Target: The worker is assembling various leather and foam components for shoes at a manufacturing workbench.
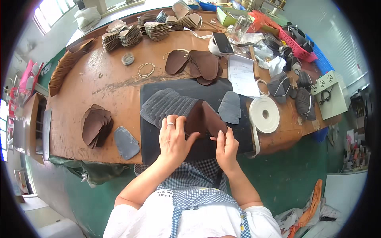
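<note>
A fanned row of overlapping grey-faced pieces [168, 105] lies on a black mat [152, 152] in front of me. At its right end a brown leather piece [212, 118] is bent up along a fold. My right hand [227, 147] pinches that piece's lower right edge between thumb and fingers. Over the near edge of the row rests my left hand [173, 139], fingers apart, its thumb reaching to the brown leather. A small stack of grey pieces [229, 107] lies right of the row. What is under my left fingertips is hidden.
Brown piles [96, 125] and a grey piece [127, 143] lie left; more brown leather pieces [204, 65] lie beyond the mat. A white tape roll [264, 115], paper sheets [242, 75], a phone [222, 43], a hammer [254, 59] and tied bundles [304, 103] stand right. Stacked pieces [156, 31] line the back.
</note>
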`<act>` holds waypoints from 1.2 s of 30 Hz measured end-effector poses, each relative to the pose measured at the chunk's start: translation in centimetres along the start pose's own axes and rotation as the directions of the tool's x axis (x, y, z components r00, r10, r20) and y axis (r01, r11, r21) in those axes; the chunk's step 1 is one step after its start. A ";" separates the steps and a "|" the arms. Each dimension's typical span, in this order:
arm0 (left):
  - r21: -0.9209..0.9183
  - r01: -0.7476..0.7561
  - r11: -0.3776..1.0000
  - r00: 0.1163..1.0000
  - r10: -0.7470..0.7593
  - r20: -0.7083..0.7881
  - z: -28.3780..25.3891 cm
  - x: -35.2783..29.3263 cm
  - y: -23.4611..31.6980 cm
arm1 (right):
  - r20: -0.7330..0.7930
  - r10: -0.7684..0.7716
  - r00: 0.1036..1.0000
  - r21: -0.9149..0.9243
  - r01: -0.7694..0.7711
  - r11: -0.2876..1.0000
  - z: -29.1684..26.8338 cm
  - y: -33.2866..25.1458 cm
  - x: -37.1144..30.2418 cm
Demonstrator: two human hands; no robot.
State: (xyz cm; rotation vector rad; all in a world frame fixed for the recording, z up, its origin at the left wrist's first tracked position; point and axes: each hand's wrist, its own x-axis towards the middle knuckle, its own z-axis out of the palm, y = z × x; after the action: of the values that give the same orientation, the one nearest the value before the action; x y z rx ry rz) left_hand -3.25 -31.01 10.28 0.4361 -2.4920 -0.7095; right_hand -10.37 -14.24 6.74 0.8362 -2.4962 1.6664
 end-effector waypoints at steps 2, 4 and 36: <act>0.133 -0.062 0.989 0.998 0.061 0.011 0.5 0.5 0.0 | -0.029 0.048 0.998 0.093 -0.046 0.995 -0.1 0.4 0.3; 0.125 -0.031 0.992 1.000 0.031 0.005 0.6 0.8 0.1 | -0.065 0.028 0.998 0.086 -0.022 0.996 -0.6 0.8 1.2; 0.022 -0.129 0.991 0.991 0.129 -0.038 -2.6 0.1 -1.7 | 0.281 -0.362 0.889 -0.258 0.433 0.864 2.1 0.0 3.6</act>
State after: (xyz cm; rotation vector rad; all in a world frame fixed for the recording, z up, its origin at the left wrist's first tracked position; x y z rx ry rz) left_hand -1.61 -33.47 11.28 0.2897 -2.4664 -0.6198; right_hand -12.91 -17.60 6.98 1.4428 -2.3950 1.0573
